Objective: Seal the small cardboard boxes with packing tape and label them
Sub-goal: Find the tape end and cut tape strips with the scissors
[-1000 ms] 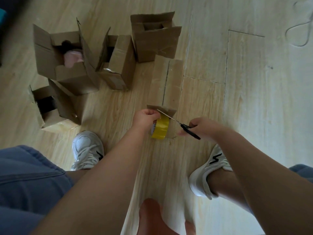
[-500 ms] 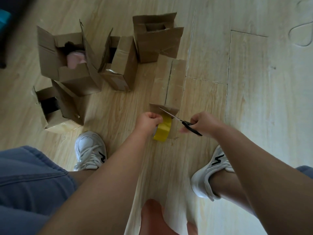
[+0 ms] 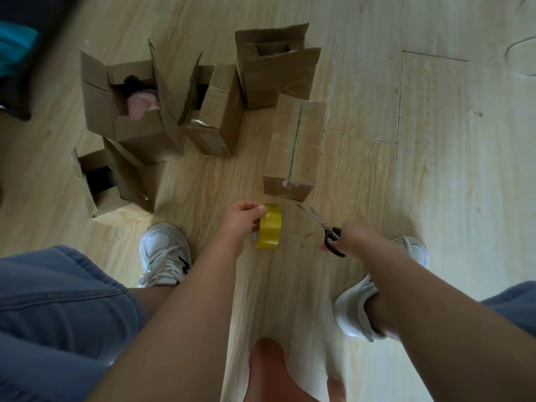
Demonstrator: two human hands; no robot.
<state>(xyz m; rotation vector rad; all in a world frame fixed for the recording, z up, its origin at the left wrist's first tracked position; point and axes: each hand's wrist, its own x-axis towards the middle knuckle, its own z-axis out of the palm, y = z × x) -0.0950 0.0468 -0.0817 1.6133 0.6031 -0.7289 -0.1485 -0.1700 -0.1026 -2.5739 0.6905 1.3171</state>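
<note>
A closed cardboard box point(image 3: 294, 146) lies on the wooden floor ahead of me, with clear tape along its top seam. My left hand point(image 3: 242, 217) grips a yellow roll of packing tape point(image 3: 269, 226) just in front of the box, apart from it. My right hand point(image 3: 352, 237) holds black-handled scissors point(image 3: 323, 226), whose blades point up-left toward the box's near corner. Several open boxes stand further back: one with a pink thing inside point(image 3: 127, 108), one narrow point(image 3: 211, 111), one at the back point(image 3: 275, 65), one at the left point(image 3: 113, 181).
My two feet in white sneakers, the left point(image 3: 164, 253) and the right point(image 3: 355, 309), rest on the floor either side of my arms. Blue trousers cover my left knee point(image 3: 52, 314). A dark blurred object point(image 3: 26, 39) fills the top left corner.
Both hands have drawn back from the closed box. The tape roll has come off the box's near end, and the scissors have moved away to the right.
</note>
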